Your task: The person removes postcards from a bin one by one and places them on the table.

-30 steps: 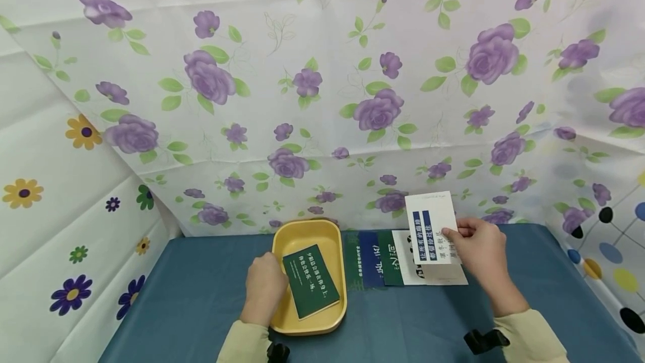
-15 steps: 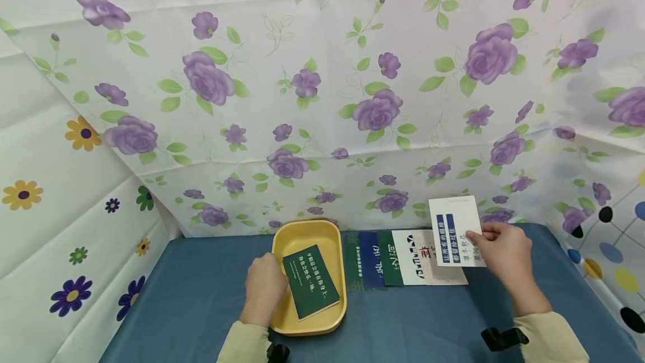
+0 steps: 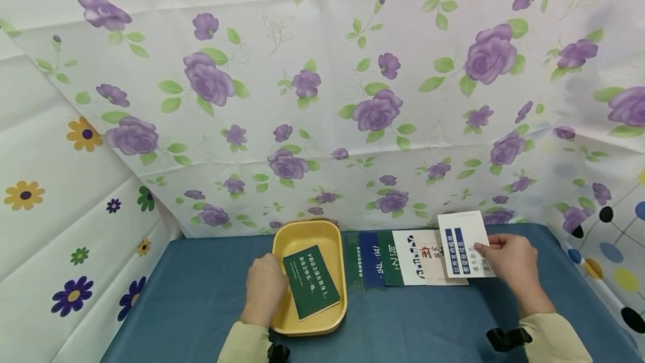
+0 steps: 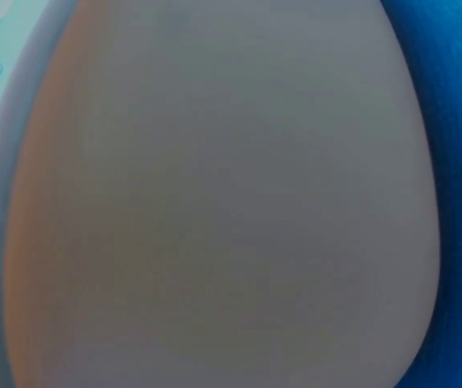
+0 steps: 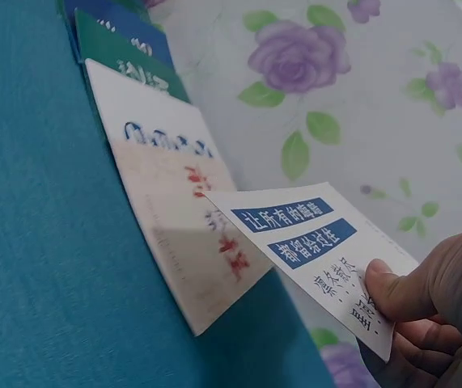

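Note:
My right hand (image 3: 514,259) pinches a white booklet (image 3: 466,245) with blue text bands by its right side, thumb on top. In the right wrist view the booklet (image 5: 295,242) is tilted above the right end of a row of overlapping booklets. The pale one (image 3: 433,256) with red and blue characters lies just under it, partly covered. My left hand (image 3: 264,290) grips the left rim of a yellow tray (image 3: 307,228). A dark green booklet (image 3: 311,282) with white text lies slanted in the tray. A blurred close surface fills most of the left wrist view.
Between tray and pale booklet, the row holds green and blue booklets (image 3: 373,259), overlapping on the blue tablecloth (image 3: 413,324). A flowered cloth wall (image 3: 322,128) rises right behind the row, with side cloths at left and right.
My right hand has moved to the right with the white booklet, then lowered it toward the row's right end. More of the pale booklet came into view. The left hand and tray stayed put.

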